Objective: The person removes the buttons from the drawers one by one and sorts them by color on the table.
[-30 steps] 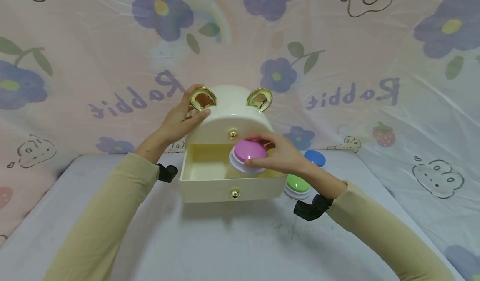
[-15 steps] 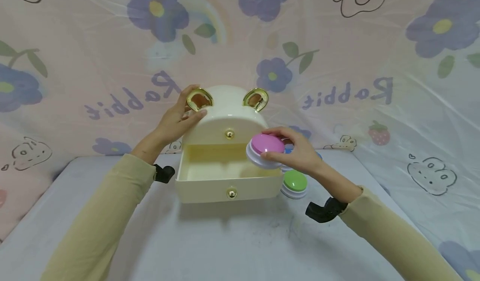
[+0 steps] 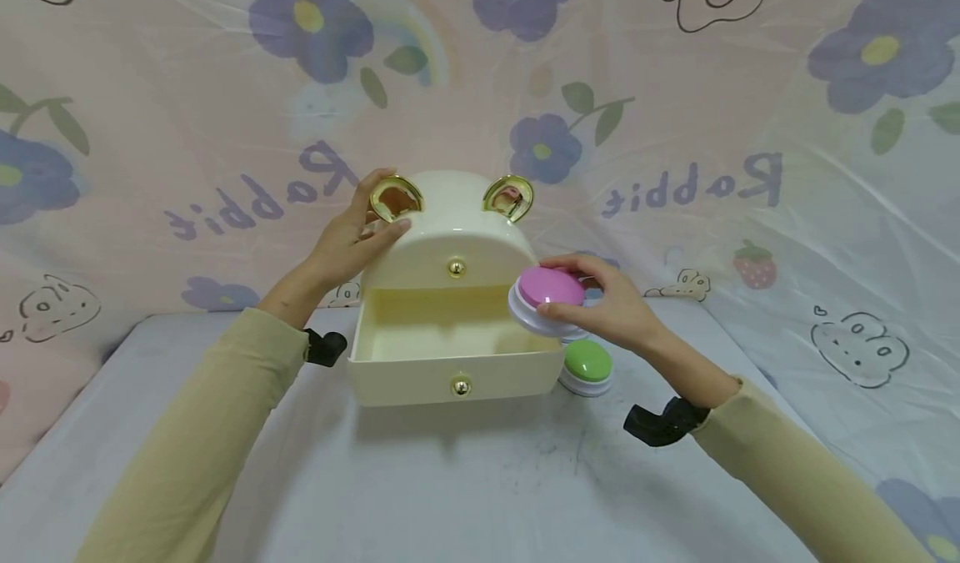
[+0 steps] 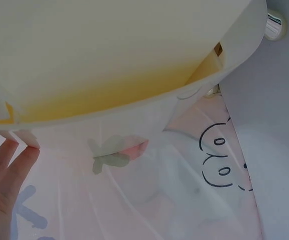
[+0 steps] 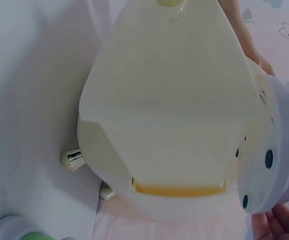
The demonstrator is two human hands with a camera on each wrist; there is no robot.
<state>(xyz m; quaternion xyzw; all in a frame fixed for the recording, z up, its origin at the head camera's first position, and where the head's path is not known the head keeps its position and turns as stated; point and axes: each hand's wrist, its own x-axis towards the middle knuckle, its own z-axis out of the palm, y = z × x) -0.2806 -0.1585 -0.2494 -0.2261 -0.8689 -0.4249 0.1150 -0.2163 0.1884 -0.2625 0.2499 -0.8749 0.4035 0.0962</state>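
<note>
Pink-domed, white-based round button (image 3: 551,286), held near an open cream drawer's (image 3: 412,381) right edge.
My right hand (image 3: 606,300) pinches it; my left hand (image 3: 348,233) grips the glossy dome-topped cream cabinet (image 3: 456,204) at one gold-rimmed ear (image 3: 396,198).

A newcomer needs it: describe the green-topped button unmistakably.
Find the cream cabinet with gold ears. Right of its open drawer, a round white-based button sits on the table. Its green top sets it apart from the pink-topped button in the right hand.

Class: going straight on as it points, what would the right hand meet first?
The right hand, holding the pink-topped button, would probably meet the cream cabinet, though depth is unclear.
</note>
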